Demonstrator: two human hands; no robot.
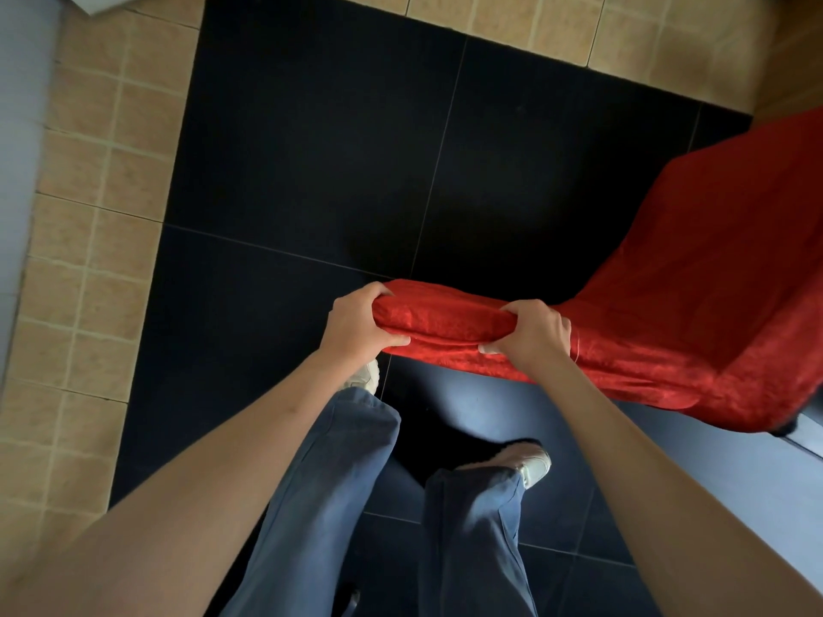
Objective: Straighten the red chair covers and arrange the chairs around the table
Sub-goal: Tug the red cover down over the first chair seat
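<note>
Red chair cover [668, 278] is gripped along the chair's top edge by both curled hands, left hand [356, 322] and right hand [532, 334], apparently mid-straightening; next, tug it taut.

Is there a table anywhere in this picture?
No, only a chair in a red cover, gripped at its top edge by the left hand and right hand, stands on the tiled floor.

sheeny red cloth chair cover [668, 278], glossy dark tiles [338, 162]

Dark floor tiles [311, 149] (tan tiles [89, 216] alongside), blue trousers [320, 505], pale shoes [534, 467]
</note>
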